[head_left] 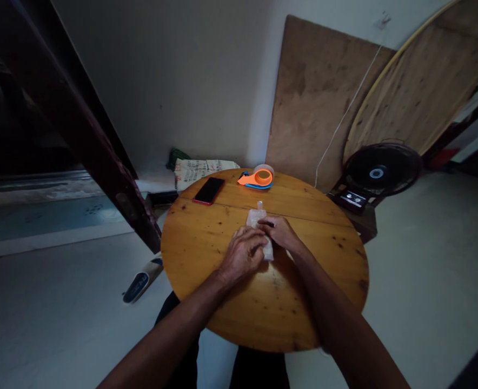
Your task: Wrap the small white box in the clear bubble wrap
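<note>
On the round wooden table (320,232) lies a small whitish, translucent packet (256,216) that looks like bubble wrap. A small clear piece (260,205) sticks out at its far end. My left hand (245,251) rests over the packet's left side, its fingers bent and closed on it. From the right, my right hand (278,231) pinches the packet near its middle, close to the left fingertips. Both hands cover part of the packet, and what is inside cannot be made out.
An orange and blue tape dispenser (256,178) stands at the table's far edge. A phone (209,190) with a red edge lies left of it. Beyond are a printed sack (202,168), a leaning board (304,97) and a black fan (380,170). A slipper (141,281) lies on the floor.
</note>
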`<state>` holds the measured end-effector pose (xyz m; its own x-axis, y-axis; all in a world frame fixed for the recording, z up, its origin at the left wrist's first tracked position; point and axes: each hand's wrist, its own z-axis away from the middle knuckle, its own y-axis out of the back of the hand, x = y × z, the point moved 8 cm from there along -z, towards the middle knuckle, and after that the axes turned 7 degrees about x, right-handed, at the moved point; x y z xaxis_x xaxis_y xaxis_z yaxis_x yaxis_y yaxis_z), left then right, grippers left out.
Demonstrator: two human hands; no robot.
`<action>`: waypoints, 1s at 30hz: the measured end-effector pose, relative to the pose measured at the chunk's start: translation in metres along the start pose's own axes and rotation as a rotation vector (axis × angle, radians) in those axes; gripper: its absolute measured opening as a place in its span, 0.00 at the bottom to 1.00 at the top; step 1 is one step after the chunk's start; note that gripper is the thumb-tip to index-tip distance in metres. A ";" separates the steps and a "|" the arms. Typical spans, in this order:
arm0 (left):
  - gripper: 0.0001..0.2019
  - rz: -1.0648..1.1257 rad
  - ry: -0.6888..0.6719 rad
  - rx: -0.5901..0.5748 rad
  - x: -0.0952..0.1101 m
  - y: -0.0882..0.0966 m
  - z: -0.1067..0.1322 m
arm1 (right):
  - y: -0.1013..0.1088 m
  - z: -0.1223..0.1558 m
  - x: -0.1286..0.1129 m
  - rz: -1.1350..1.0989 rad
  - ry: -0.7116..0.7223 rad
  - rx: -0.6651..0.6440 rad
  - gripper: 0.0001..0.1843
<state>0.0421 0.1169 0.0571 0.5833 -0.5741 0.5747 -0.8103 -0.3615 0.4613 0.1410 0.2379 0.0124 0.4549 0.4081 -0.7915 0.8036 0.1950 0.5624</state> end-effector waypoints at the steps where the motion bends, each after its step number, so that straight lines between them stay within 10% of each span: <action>1: 0.14 -0.002 0.007 0.004 0.000 0.000 0.000 | 0.003 -0.001 0.001 0.015 -0.001 0.031 0.11; 8: 0.14 0.080 0.016 0.030 -0.002 0.000 0.001 | 0.033 -0.003 0.015 0.142 -0.078 0.294 0.09; 30: 0.03 0.013 0.043 0.020 -0.002 0.000 0.001 | 0.018 -0.015 0.008 0.356 -0.346 0.169 0.04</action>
<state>0.0412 0.1175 0.0551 0.5747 -0.5467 0.6090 -0.8182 -0.3692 0.4407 0.1530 0.2580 0.0202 0.7885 0.0988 -0.6071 0.6137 -0.0604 0.7872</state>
